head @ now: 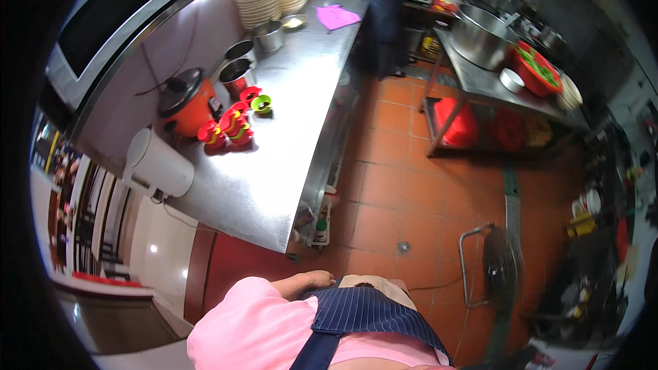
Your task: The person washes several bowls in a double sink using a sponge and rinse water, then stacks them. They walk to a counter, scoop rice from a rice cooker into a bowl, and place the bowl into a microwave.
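My left hand [321, 278] is low by my waist at the edge of my striped apron [378, 308]; its fingers are partly hidden, and I cannot tell whether it holds anything. My right hand is out of view. Ahead on the left runs a steel counter [288, 144]. On it are stacked red and green cups [236, 126], a green cup [261, 104], an orange cooker with a dark lid [187, 100], a white electric appliance [159, 162], metal pots [268, 36], a tall stack of bowls [255, 0] and a pink cloth [336, 17].
A person [383, 15] stands at the far end beside the counter. On the right, a steel table [478, 79] bears a large pot [478, 36] and a red basin of greens [537, 69]. A floor fan [496, 267] and its cord lie on the tiled floor [390, 185].
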A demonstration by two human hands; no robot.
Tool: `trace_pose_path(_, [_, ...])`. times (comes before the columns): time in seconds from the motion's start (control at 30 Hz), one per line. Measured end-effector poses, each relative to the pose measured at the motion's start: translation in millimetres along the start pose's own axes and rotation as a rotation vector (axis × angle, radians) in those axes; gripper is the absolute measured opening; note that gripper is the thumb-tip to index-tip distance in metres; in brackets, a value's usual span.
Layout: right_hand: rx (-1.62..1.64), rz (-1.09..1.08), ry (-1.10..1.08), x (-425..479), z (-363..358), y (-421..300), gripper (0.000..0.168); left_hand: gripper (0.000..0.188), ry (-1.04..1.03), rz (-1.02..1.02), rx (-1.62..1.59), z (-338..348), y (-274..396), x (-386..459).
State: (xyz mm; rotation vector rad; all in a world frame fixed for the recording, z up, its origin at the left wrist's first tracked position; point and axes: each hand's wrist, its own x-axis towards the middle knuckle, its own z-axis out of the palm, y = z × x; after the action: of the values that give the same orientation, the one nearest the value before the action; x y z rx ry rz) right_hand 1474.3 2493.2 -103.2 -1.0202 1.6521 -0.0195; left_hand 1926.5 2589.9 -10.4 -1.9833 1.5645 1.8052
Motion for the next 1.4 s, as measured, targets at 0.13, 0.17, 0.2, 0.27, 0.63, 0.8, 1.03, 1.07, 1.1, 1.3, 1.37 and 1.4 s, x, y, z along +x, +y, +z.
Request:
trace_pose_path(0.13, [-0.042,-0.067,-0.071,61,-17,-88,0.017,0.036,0.037,-0.01,-0.033,-28,4,9])
trace_pose_path(0.17, [-0.053,-0.08,-0.088,78,-19,-110,0.017,0.036,0.028,-0.003,0.009,-36,1,17])
trace_pose_path(0.2, [-0.077,-0.093,-0.113,95,-21,-134,0.017,0.037,0.015,0.0,0.047,-42,-5,28])
trace_pose_path(0.27, [-0.117,-0.113,-0.15,129,-29,-178,0.018,0.036,0.038,-0.013,0.078,-63,8,36])
trace_pose_path(0.63, [-0.391,-0.172,-0.331,270,-85,-378,0.023,0.03,0.86,0.031,-0.565,-227,81,-12])
trace_pose_path(0.8, [-0.393,-0.182,-0.313,296,-49,-458,0.024,0.028,1.207,-0.096,-0.871,-307,29,-101])
trace_pose_path(1.03, [-0.351,-0.448,-0.442,358,46,-486,0.01,0.017,2.053,-0.347,-0.409,-440,-84,-243])
trace_pose_path(1.07, [-0.284,-0.494,-0.418,431,50,-442,0.011,0.021,2.093,-0.424,-0.432,-478,-90,-254])
trace_pose_path(1.1, [-0.248,-0.506,-0.465,474,74,-400,0.012,0.025,2.128,-0.593,-0.356,-489,-117,-278])
trace_pose_path(1.3, [-0.395,-0.218,-0.245,428,113,-444,0.012,0.056,2.052,-1.226,-0.139,-541,-239,-324])
trace_pose_path(1.37, [-0.81,-0.665,-0.371,453,94,-445,0.017,0.058,2.037,-1.225,-0.107,-568,-254,-301])
trace_pose_path(1.4, [-0.547,-0.469,-0.374,452,87,-454,0.017,0.058,2.122,-1.074,-0.032,-587,-262,-282])
